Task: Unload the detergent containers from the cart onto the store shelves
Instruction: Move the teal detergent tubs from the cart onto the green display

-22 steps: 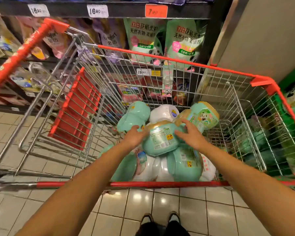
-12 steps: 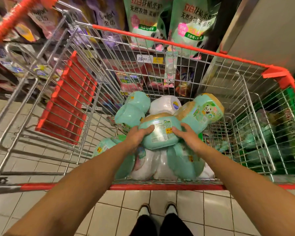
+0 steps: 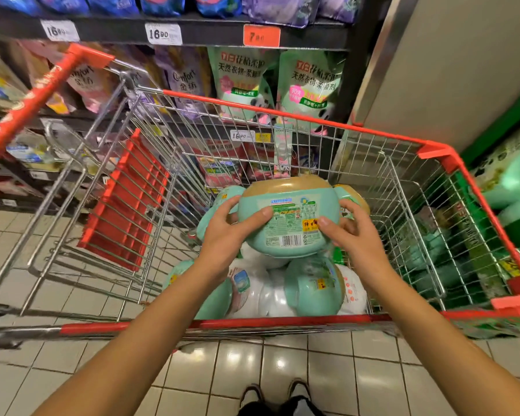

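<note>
Store aisle, red-rimmed wire cart [image 3: 282, 114]: my left hand [image 3: 222, 235] and right hand [image 3: 353, 235] both grip one mint-green gold-lidded plastic detergent tub [image 3: 288, 216], thumbs across its label.

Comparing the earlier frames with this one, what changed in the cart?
Both hands closed on the round teal detergent tub with the tan lid, left hand and right hand at its sides, and lifted it up off the pile. The other teal and white containers stayed heaped in the red-rimmed wire cart.
</note>
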`<action>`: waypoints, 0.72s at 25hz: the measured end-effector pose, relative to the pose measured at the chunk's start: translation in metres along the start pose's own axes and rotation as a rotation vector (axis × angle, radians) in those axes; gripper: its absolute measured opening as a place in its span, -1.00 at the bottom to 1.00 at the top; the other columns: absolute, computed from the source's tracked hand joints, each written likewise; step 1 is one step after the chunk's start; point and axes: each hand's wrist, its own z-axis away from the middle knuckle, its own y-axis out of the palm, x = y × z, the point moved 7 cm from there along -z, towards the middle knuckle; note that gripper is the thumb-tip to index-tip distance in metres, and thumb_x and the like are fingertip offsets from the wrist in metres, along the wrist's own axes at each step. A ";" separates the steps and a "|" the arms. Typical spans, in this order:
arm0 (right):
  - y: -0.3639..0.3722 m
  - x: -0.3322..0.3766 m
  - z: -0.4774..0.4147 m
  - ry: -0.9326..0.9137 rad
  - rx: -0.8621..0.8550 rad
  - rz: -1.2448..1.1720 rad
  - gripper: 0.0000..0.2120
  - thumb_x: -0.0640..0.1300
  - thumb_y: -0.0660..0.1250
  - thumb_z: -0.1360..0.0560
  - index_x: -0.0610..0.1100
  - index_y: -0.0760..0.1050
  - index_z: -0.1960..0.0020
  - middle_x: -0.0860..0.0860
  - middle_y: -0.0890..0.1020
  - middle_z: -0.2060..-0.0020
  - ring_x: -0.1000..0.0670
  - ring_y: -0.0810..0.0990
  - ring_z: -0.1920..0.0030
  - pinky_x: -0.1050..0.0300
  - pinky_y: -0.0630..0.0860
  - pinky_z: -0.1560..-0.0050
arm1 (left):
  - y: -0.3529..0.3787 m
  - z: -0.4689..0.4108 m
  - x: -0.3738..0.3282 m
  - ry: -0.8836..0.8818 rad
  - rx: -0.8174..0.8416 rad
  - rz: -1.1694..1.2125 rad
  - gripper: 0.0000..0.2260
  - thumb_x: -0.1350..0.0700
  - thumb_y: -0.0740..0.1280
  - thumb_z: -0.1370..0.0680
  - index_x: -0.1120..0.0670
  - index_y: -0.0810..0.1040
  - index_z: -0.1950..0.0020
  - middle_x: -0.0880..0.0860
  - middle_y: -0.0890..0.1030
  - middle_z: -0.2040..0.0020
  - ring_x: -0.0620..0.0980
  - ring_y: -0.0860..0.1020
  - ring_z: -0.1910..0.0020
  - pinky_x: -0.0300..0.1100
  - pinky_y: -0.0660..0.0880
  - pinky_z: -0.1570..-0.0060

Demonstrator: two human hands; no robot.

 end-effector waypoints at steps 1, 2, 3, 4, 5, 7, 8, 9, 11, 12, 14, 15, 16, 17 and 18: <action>0.000 0.009 0.013 -0.023 0.001 -0.026 -0.59 -0.15 0.43 -0.40 0.04 0.43 -0.20 0.02 0.65 0.05 0.21 0.68 0.15 0.38 0.55 0.24 | 0.002 0.015 -0.006 0.026 0.009 0.043 -0.29 -0.09 0.58 -0.22 0.00 0.46 -0.32 0.00 0.64 -0.04 -0.22 0.66 0.11 -0.40 0.50 0.29; 0.001 0.014 0.027 -0.038 0.009 -0.052 -0.50 -0.10 0.44 -0.35 -0.01 0.43 -0.27 0.00 0.65 -0.02 0.16 0.68 0.06 0.32 0.58 0.17 | 0.004 0.030 -0.010 0.044 0.020 0.076 -0.27 -0.09 0.59 -0.21 -0.01 0.46 -0.33 0.04 0.62 -0.11 -0.12 0.65 0.00 -0.32 0.53 0.21; 0.001 0.017 0.038 -0.044 0.023 -0.083 -0.41 -0.05 0.44 -0.31 -0.06 0.42 -0.33 -0.03 0.64 -0.09 0.08 0.66 -0.04 0.22 0.60 0.06 | 0.006 0.043 -0.012 0.056 0.028 0.106 -0.26 -0.08 0.61 -0.21 -0.01 0.45 -0.34 0.08 0.60 -0.16 -0.02 0.64 -0.08 -0.26 0.54 0.16; 0.000 0.018 0.049 -0.048 0.033 -0.107 -0.34 -0.02 0.44 -0.29 -0.07 0.40 -0.37 -0.05 0.63 -0.15 0.01 0.64 -0.12 0.11 0.60 -0.04 | 0.007 0.054 -0.013 0.062 0.034 0.134 -0.26 -0.04 0.62 -0.21 0.00 0.45 -0.33 0.11 0.57 -0.20 0.04 0.62 -0.11 -0.25 0.56 0.17; -0.001 0.019 0.059 -0.053 0.042 -0.124 -0.31 -0.01 0.44 -0.28 -0.06 0.39 -0.38 -0.06 0.62 -0.18 -0.04 0.61 -0.17 0.02 0.58 -0.12 | 0.005 0.062 -0.013 0.063 0.033 0.165 -0.27 0.01 0.62 -0.22 0.01 0.44 -0.33 0.12 0.54 -0.21 0.04 0.62 -0.10 -0.26 0.56 0.21; -0.001 0.019 0.070 -0.064 0.056 -0.131 -0.30 -0.02 0.47 -0.28 -0.03 0.39 -0.39 -0.06 0.60 -0.21 -0.09 0.57 -0.23 -0.06 0.54 -0.20 | 0.002 0.073 -0.016 0.078 0.041 0.221 -0.27 0.07 0.56 -0.20 0.03 0.42 -0.34 0.12 0.48 -0.21 -0.04 0.63 -0.02 -0.27 0.56 0.26; 0.000 0.019 0.073 -0.073 0.057 -0.126 -0.30 -0.04 0.50 -0.29 -0.02 0.39 -0.39 -0.07 0.59 -0.22 -0.10 0.56 -0.24 -0.08 0.53 -0.21 | 0.001 0.077 -0.018 0.093 0.057 0.233 -0.22 0.09 0.57 -0.16 0.03 0.40 -0.36 0.10 0.48 -0.22 -0.09 0.64 0.01 -0.26 0.57 0.25; 0.001 0.020 0.076 -0.082 0.052 -0.128 -0.29 -0.08 0.56 -0.29 -0.02 0.38 -0.39 -0.07 0.57 -0.23 -0.09 0.55 -0.25 -0.06 0.54 -0.20 | 0.003 0.081 -0.019 0.110 0.077 0.226 -0.16 0.09 0.59 -0.11 0.02 0.38 -0.37 0.08 0.49 -0.23 -0.10 0.64 0.02 -0.25 0.58 0.22; 0.006 0.021 0.079 -0.085 0.055 -0.175 -0.31 -0.14 0.52 -0.27 0.02 0.34 -0.35 -0.07 0.57 -0.22 -0.05 0.58 -0.21 0.05 0.59 -0.08 | 0.006 0.085 -0.020 0.140 0.101 0.210 -0.14 0.11 0.61 -0.09 -0.02 0.38 -0.35 0.07 0.57 -0.20 -0.05 0.65 -0.03 -0.22 0.60 0.16; 0.009 0.022 0.081 -0.080 0.061 -0.208 -0.32 -0.16 0.49 -0.25 0.04 0.32 -0.31 -0.07 0.60 -0.18 -0.06 0.60 -0.16 0.09 0.61 0.01 | 0.007 0.086 -0.021 0.148 0.107 0.208 -0.18 0.11 0.61 -0.11 -0.04 0.40 -0.33 0.06 0.62 -0.15 -0.02 0.65 -0.05 -0.21 0.60 0.13; 0.011 0.028 0.085 -0.111 0.024 -0.234 -0.29 -0.14 0.54 -0.17 0.05 0.32 -0.24 -0.06 0.63 -0.11 -0.05 0.63 -0.09 0.13 0.62 0.13 | 0.008 0.086 -0.023 0.156 0.116 0.149 -0.23 0.01 0.59 -0.16 -0.11 0.42 -0.34 0.03 0.60 -0.19 -0.01 0.60 -0.14 -0.13 0.60 -0.01; 0.010 0.032 0.088 -0.148 -0.027 -0.228 -0.25 -0.10 0.57 -0.12 0.05 0.33 -0.24 -0.06 0.62 -0.11 -0.03 0.64 -0.07 0.15 0.62 0.13 | 0.006 0.085 -0.023 0.159 0.094 0.066 -0.22 -0.08 0.58 -0.18 -0.14 0.40 -0.38 0.03 0.51 -0.28 -0.02 0.54 -0.21 -0.08 0.56 -0.13; 0.008 0.036 0.091 -0.191 -0.085 -0.207 -0.21 -0.07 0.58 -0.09 0.03 0.34 -0.26 -0.05 0.60 -0.14 0.00 0.63 -0.09 0.15 0.62 0.08 | 0.003 0.084 -0.021 0.155 0.048 -0.015 -0.20 -0.14 0.59 -0.21 -0.16 0.37 -0.41 0.02 0.43 -0.33 -0.05 0.49 -0.25 -0.07 0.51 -0.21; 0.008 0.040 0.095 -0.230 -0.138 -0.159 -0.17 -0.06 0.60 -0.10 0.01 0.34 -0.30 -0.04 0.57 -0.19 0.04 0.61 -0.13 0.13 0.61 0.00 | 0.002 0.086 -0.019 0.155 0.005 -0.046 -0.19 -0.16 0.61 -0.21 -0.13 0.37 -0.40 0.02 0.41 -0.34 -0.07 0.48 -0.25 -0.10 0.50 -0.21; 0.009 0.044 0.098 -0.262 -0.182 -0.086 -0.13 -0.07 0.61 -0.11 -0.02 0.32 -0.35 -0.02 0.52 -0.23 0.07 0.57 -0.17 0.11 0.60 -0.09 | 0.005 0.090 -0.017 0.161 -0.006 -0.032 -0.21 -0.15 0.62 -0.19 -0.08 0.40 -0.35 0.03 0.47 -0.32 -0.09 0.51 -0.23 -0.15 0.52 -0.15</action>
